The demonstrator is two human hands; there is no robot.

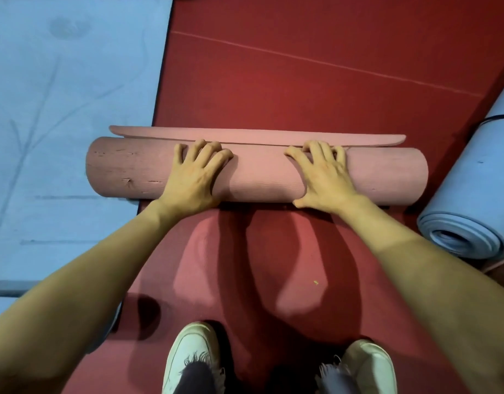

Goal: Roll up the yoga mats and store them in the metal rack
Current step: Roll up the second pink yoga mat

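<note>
Rolling step nearly complete: the pink yoga mat [259,174] lies across the red floor [302,81], left hand [192,177] and right hand [323,177] pressing it with spread fingers [213,155], gripping nothing; next, probably, roll over the loose end flap [259,136].

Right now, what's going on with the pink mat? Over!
Hands open: left hand and right hand pressing on pink mat. Nearly all rolled, last flap unrolled ahead. Rolled blue mat lies to the right, apart.
</note>
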